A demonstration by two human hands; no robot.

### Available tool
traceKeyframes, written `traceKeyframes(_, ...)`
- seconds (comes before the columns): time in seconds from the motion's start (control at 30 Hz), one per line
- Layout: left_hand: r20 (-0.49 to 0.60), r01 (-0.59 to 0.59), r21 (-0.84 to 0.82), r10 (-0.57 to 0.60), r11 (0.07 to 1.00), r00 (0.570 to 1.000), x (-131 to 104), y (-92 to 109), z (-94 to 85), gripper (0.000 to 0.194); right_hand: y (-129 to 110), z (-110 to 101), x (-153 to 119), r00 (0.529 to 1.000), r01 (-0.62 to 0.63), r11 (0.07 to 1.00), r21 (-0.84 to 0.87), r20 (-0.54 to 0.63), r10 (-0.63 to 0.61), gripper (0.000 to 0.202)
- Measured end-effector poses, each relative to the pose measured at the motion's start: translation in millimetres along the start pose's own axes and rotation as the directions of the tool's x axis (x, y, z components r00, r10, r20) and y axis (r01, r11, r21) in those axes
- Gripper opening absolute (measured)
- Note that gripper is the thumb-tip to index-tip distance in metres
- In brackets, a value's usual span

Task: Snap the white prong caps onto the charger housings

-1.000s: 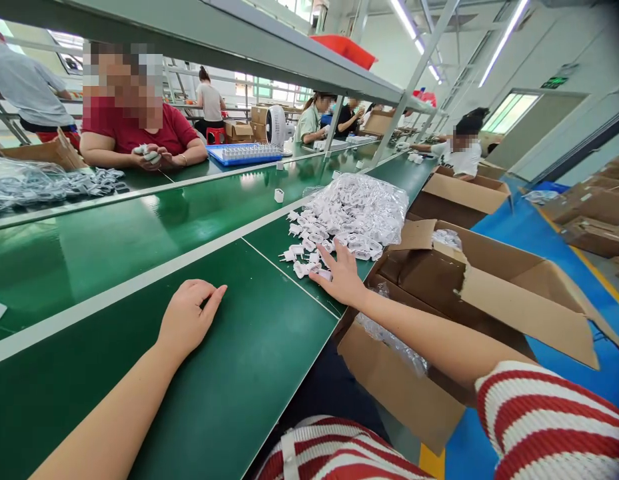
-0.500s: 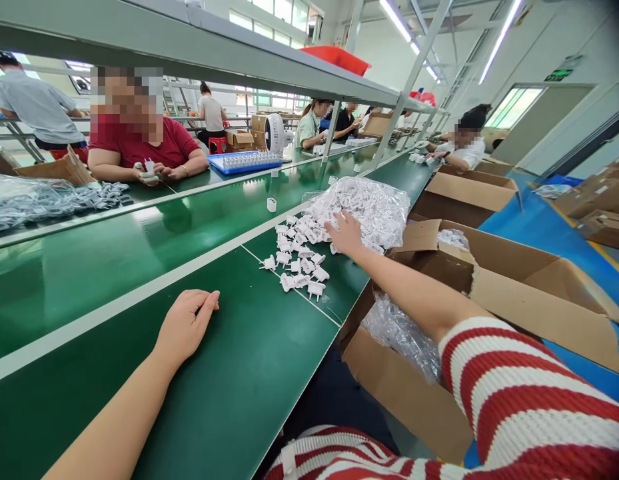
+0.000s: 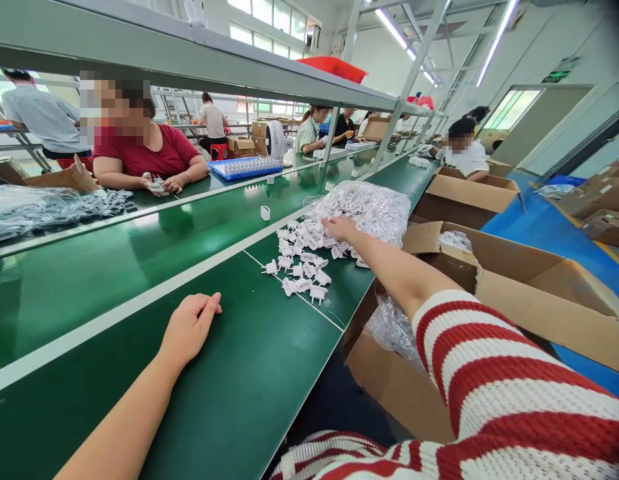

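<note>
Head view: green bench (image 3: 229, 400) spans frame, open carton (image 3: 544, 320) beside it. Heap of white plugs (image 3: 305, 239) on bench, partly in clear bag (image 3: 398, 203). Left hand (image 3: 189, 327) on bench, fingers curled, thumb against them. Right hand (image 3: 340, 229) at heap; fingertips hidden, can't tell if gripping. One small white housing (image 3: 265, 213) past white strip (image 3: 139, 301).

From my remote seat I see a green workbench (image 3: 229, 387) carrying a loose scatter of white two-pin plugs (image 3: 318, 293) beside a heaped clear plastic bag (image 3: 389, 207) of more white pieces. On the glossy green strip (image 3: 204, 233) beyond, I make out a white housing (image 3: 265, 213), and a red tray (image 3: 334, 68) rests on the overhead shelf (image 3: 239, 63)
</note>
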State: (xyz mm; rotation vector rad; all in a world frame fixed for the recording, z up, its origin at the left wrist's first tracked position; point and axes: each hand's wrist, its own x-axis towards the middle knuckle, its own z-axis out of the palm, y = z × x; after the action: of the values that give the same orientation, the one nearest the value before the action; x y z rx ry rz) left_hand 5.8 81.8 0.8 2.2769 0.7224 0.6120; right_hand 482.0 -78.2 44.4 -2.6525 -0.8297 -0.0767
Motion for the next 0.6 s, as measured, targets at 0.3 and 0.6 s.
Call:
traceKeyframes(0.3,0.007,0.003,-0.016,-0.003,1.0,1.0,-3.3,-2.4,0.9,0.054,-12.2,36.9,-67.7,0.945,0.323,0.946,0.02,0.052,-0.324,0.054)
traceKeyframes(0.6,-0.026,0.007,0.028,-0.006,1.0,1.0,-0.5,-0.5,0.2,0.054,28.0,7.3,6.9,0.996,0.033,0.999,0.009,-0.085,-0.032,0.054)
